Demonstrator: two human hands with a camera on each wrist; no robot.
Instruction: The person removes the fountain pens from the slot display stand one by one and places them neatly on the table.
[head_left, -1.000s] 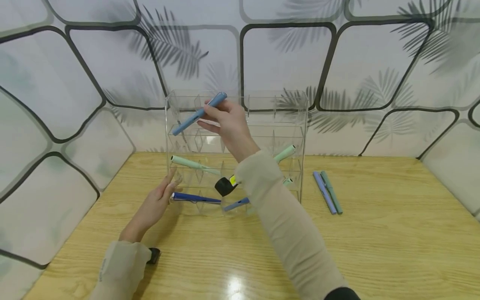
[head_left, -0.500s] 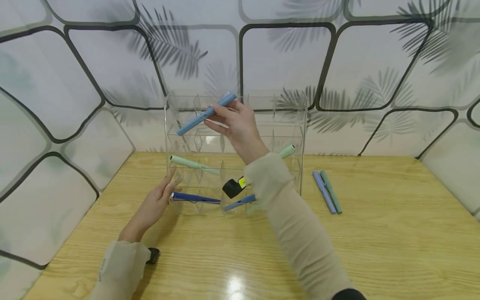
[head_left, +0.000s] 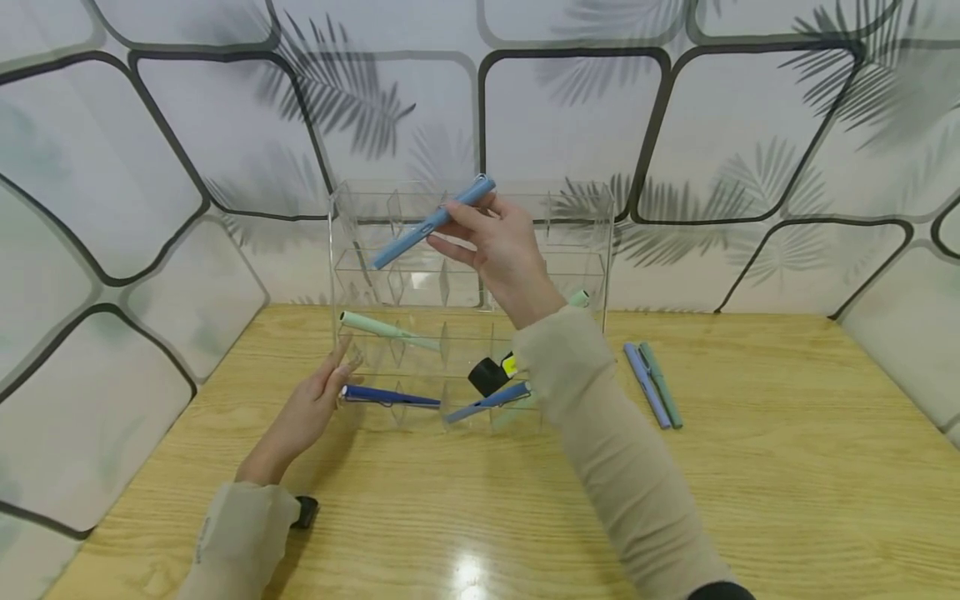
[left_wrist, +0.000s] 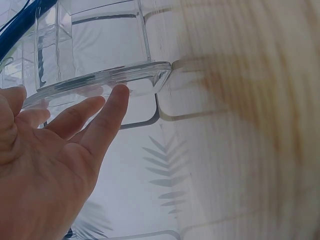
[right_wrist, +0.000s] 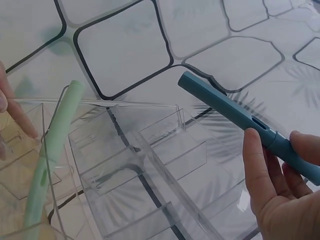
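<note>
In the head view my right hand [head_left: 510, 254] pinches a light blue pen [head_left: 427, 229] between thumb and fingers. The pen slants before the upper tiers of a clear acrylic rack [head_left: 574, 255] and looks teal in the right wrist view. My left hand [head_left: 303, 417] rests against the rack's left side, low down. The left wrist view shows its extended fingers [left_wrist: 111, 112] at the clear side panel [left_wrist: 115, 75]. Lower in the rack lie a mint green pen [head_left: 382, 325], a dark blue pen [head_left: 390, 396] and a mid-blue pen [head_left: 487, 402]. My right forearm partly hides more mint green pens.
To the right of the rack, a lavender pen [head_left: 647, 385] and a dark green pen [head_left: 662, 385] lie side by side on the wooden table [head_left: 787, 467]. A patterned backdrop [head_left: 573, 125] stands behind the rack. A black wrist-camera piece [head_left: 487, 377] hangs under my right wrist.
My right hand has moved steadily to the right with the light blue pen, along the upper tiers, uncovering more of the mid-blue pen below. The left hand stays put.
</note>
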